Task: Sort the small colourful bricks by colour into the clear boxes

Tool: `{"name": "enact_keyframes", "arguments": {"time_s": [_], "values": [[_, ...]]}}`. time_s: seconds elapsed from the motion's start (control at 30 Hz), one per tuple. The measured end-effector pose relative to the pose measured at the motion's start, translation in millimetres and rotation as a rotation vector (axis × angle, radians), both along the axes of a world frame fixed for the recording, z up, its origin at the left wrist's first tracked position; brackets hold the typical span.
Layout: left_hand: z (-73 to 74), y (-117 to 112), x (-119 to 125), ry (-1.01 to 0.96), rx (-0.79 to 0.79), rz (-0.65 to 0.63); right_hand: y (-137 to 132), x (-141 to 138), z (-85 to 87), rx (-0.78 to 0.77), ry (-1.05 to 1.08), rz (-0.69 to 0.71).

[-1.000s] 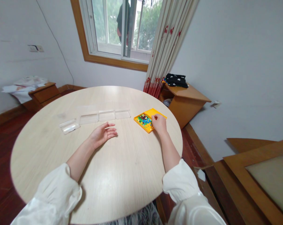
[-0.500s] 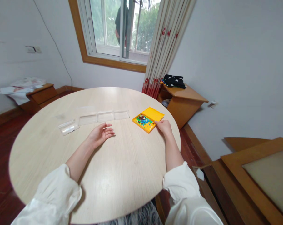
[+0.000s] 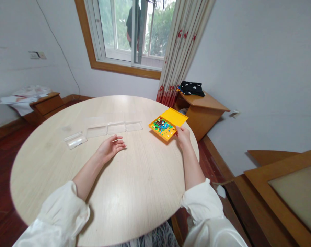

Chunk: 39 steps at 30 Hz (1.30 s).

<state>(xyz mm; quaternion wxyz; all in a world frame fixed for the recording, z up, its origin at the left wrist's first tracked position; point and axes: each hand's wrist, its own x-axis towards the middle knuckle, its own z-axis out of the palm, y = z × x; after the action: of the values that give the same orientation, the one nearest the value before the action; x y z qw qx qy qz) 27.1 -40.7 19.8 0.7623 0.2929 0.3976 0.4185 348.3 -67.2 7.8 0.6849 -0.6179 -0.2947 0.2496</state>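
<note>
My right hand (image 3: 183,136) grips the near right edge of a yellow plastic box (image 3: 166,138), its hinged lid (image 3: 175,116) laid back. The box is raised slightly off the table. Inside it lie many small pieces (image 3: 162,126) in blue, green, brown and white, too small to name. My left hand (image 3: 111,147) rests on the table with the palm turned inward and the fingers loosely apart, holding nothing. Beyond it stands a row of clear plastic trays (image 3: 116,128), and another clear container (image 3: 75,140) sits at the row's left end.
The round pale wooden table (image 3: 129,192) fills the middle of the view. A wooden cabinet (image 3: 204,111) with folded black cloth (image 3: 192,88) stands past its right edge. Papers (image 3: 29,94) lie on a low cabinet at the left. A curtain (image 3: 183,44) hangs by the window.
My right hand has lifted the yellow box from the table and shifted it a little up and to the right. The left hand and the clear trays have not moved.
</note>
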Motion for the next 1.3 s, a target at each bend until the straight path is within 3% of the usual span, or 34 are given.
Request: {"name": "enact_keyframes", "arguments": {"time_s": [0.2,0.53,0.83,1.17,1.3], "values": [[-4.5,2,1,-0.014,0.038,0.037,-7,-28,12.7,0.059,0.017,0.315],[-8.3,4,1,0.014,0.036,0.006,0,-54,6.2,-0.047,0.071,0.427],[-6.8,3,3,0.026,0.023,0.062,3,-75,-1.8,-0.088,0.048,0.538],[-12.8,0,13,0.161,0.333,0.144,4,-98,-1.6,0.087,-0.197,0.426],[-14.2,1,14,0.145,0.343,0.204,5,-107,-4.2,0.152,-0.248,0.373]]}}
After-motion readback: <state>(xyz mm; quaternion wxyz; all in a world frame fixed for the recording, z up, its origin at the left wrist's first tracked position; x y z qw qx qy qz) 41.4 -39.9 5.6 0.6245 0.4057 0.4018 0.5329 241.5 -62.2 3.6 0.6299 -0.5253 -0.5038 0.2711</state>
